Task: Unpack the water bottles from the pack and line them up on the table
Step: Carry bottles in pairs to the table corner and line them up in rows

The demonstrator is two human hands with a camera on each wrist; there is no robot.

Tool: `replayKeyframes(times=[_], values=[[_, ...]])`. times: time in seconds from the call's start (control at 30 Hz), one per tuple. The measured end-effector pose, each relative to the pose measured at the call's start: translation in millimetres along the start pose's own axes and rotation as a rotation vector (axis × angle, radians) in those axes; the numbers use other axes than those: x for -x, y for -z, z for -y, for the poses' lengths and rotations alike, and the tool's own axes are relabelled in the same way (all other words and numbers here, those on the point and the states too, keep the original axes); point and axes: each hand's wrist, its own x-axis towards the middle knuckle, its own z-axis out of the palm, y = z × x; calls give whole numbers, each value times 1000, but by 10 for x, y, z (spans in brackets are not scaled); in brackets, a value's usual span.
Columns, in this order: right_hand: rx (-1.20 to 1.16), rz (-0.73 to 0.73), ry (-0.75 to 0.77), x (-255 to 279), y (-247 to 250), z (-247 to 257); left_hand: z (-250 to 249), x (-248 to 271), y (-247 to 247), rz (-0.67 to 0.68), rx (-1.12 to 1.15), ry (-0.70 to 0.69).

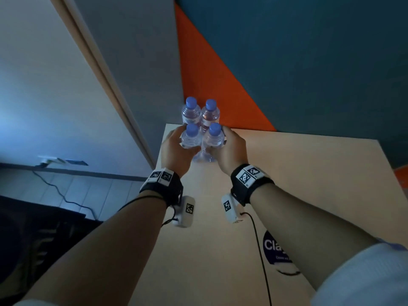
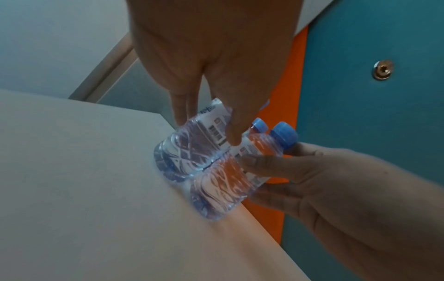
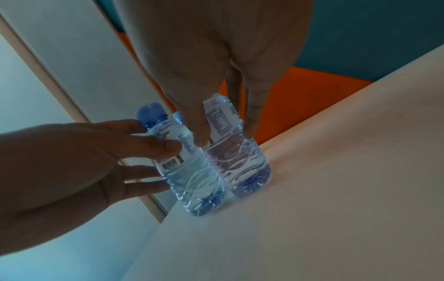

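Four clear water bottles with blue caps stand in a tight two-by-two cluster at the far left corner of the beige table [image 1: 287,195]. My left hand [image 1: 183,142] grips the near-left bottle [image 1: 191,138], thumb in front and fingers behind. My right hand [image 1: 218,142] grips the near-right bottle [image 1: 213,138] the same way. Behind them stand the far-left bottle [image 1: 190,113] and the far-right bottle [image 1: 210,115]. In the left wrist view my left hand [image 2: 206,123] pinches its bottle [image 2: 190,148]. In the right wrist view my right hand [image 3: 225,129] holds its bottle [image 3: 240,157]. I cannot tell whether wrap surrounds them.
The bottles stand close to the table's left and far edges. A teal and orange wall [image 1: 309,62] rises behind. A round blue sticker [image 1: 274,248] and a black cable [image 1: 262,250] lie on the near right of the table. A wall socket [image 1: 59,161] is at the left.
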Motion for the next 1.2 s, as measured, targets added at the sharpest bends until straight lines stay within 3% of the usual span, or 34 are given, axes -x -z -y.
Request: replayKeyframes(times=[0.23,0.53,0.6,0.67,0.77,0.83,0.97,1.07,1.2], values=[[105,-46,57,-271,-124,-59,6,-212,-51,-50,-83,-16],[90,-25,16,-225,-70,-10,22,-273,28,79,-67,8],[31,-30,-46,-84,24,82,-12,-190,63,52,-29,-7],[-11,-91,-101,172,179,198,-89,-2,91,-85,-20,-70],[-64,-188,-60,873,602,358,-359,515,118,-168,95,-153],[-96,-221,-27,1495,993,422,-589,941,80,-35,149,-208],[-61,-308,-75,2656,1777,268,-962,1863,-251,373,184,-298],[167,-400,-168,3252,2210,-102,-1088,2471,-670,689,158,-372],[474,-438,-385,3768,2575,-583,-1074,3001,-1223,938,114,-408]])
